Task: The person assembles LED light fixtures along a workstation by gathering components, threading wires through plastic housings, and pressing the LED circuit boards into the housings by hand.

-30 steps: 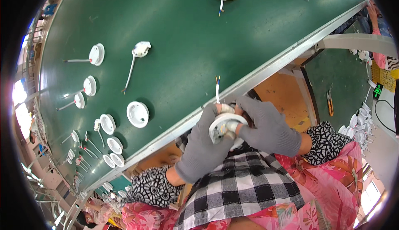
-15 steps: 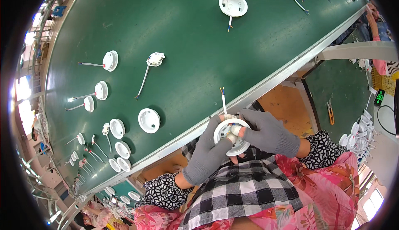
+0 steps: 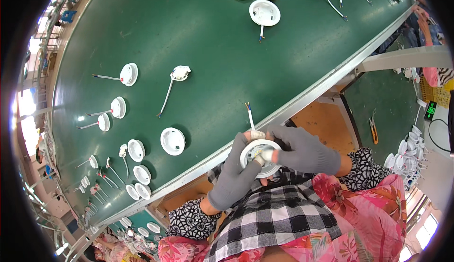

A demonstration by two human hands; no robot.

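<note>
Both my hands wear grey fingertip-less gloves, with white wraps on some fingers. Between them, just in front of the table edge, I hold a round white lamp housing with its hollow side up. My left hand grips its left side, thumb reaching inside. From the right, my right hand holds the rim and presses its wrapped thumb inside, beside the left thumb. A white cable with bare coloured wire ends sticks out beyond the housing. What lies under the thumbs is partly hidden.
A green work surface carries several white housings, such as one near its edge, and a small cabled module. Its metal edge runs diagonally past me. At right are an orange-handled cutter and a pile of white lamp parts.
The parts on the green surface appear slightly lower in view. The housing and both hands have shifted a little left, and the housing is tilted slightly differently. Both hands keep their grip.
</note>
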